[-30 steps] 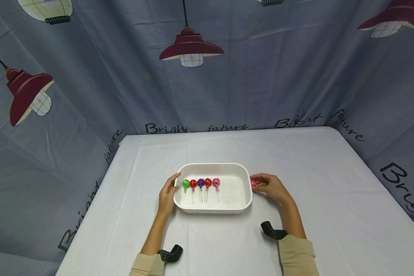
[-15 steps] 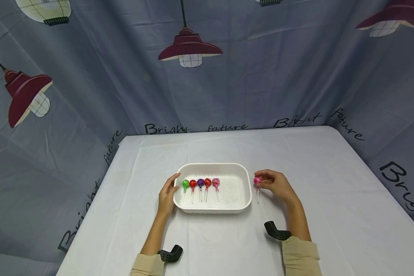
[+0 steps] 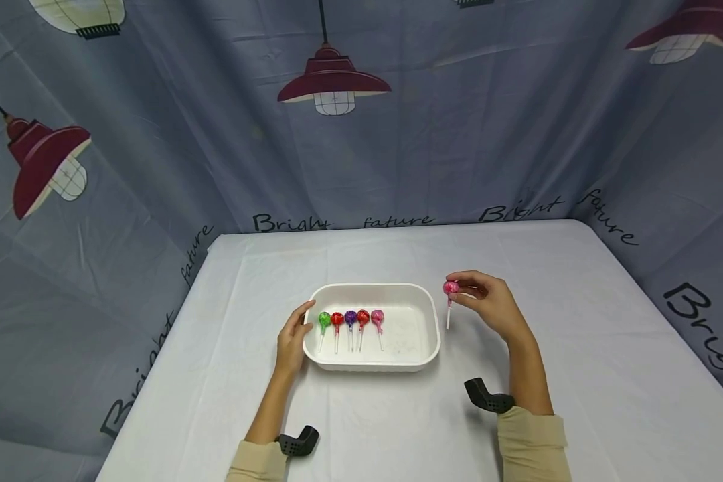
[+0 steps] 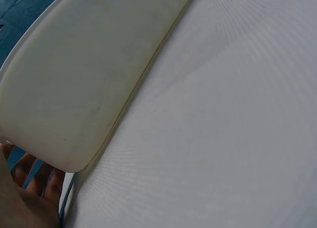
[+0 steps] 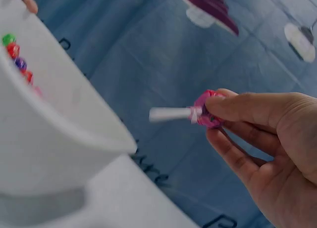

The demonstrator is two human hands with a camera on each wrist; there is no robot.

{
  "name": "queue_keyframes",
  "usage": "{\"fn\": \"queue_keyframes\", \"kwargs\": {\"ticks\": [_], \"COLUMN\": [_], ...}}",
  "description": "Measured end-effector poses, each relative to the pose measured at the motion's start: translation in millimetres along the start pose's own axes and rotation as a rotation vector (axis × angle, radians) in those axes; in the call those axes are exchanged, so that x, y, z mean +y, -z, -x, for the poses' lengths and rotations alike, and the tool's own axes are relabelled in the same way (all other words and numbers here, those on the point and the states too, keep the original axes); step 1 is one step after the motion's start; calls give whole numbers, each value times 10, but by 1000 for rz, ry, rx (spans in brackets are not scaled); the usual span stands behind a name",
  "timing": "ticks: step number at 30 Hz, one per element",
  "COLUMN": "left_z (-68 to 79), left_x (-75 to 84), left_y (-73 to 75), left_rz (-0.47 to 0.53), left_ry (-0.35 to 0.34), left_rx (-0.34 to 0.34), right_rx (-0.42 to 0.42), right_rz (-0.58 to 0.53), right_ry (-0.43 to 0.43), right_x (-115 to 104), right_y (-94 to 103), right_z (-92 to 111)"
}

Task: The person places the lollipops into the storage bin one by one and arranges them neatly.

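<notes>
A white tray (image 3: 406, 335) lies on the table, holding a row of several wrapped lollipops: green (image 3: 325, 320), red (image 3: 337, 319), purple (image 3: 351, 318), another red (image 3: 363, 317) and pink (image 3: 377, 317). At its left end, my left hand (image 3: 291, 341) holds the rim, with the thumb at the edge and the fingers along the outer wall (image 4: 52, 186). Beyond the right end, my right hand (image 3: 493, 304) pinches the wrapped head of another pink lollipop (image 5: 207, 109) between thumb and fingertips. Its white stick hangs down in the head view, apart from the tray.
A white cloth covers the table (image 3: 391, 422). Grey-blue curtains (image 3: 229, 147) printed with lamps and lettering surround the far and side edges. Each wrist wears a black camera mount, the left mount (image 3: 299, 442) and the right mount (image 3: 488, 396).
My right hand has drawn the pink lollipop away from the tray's right end and lifted it, with its stick now showing. My left hand and the tray have stayed in place.
</notes>
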State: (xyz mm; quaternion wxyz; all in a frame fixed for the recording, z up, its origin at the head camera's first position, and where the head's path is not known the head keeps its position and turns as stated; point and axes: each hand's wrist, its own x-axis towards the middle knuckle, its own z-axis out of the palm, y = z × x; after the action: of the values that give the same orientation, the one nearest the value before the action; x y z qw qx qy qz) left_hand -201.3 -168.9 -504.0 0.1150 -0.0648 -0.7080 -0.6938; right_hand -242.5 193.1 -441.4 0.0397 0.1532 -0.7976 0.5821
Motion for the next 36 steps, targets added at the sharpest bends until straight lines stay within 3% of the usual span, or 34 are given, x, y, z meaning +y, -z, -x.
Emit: {"fn": "queue_keyframes", "kwargs": {"ticks": [8,18,29,36], "left_z": [0,-23,11,5], "left_x": [2,3,-9,-6], "left_y": [-10,-22,-25,-11], "left_rz": [-1,-20,-19,-15], "left_ry": [-1,10,24,11], "left_rx": [-10,-9,-3,6], "right_rx": [-91,-184,-117,-38], "right_rz": [-74,-24,37,34], "right_ry": [-6,-35,-133,-188], "right_x": [-221,-225,-131,-100], "right_y": [-175,-537,-972,-1116], "right_z": [-109,-193,-272,-298]}}
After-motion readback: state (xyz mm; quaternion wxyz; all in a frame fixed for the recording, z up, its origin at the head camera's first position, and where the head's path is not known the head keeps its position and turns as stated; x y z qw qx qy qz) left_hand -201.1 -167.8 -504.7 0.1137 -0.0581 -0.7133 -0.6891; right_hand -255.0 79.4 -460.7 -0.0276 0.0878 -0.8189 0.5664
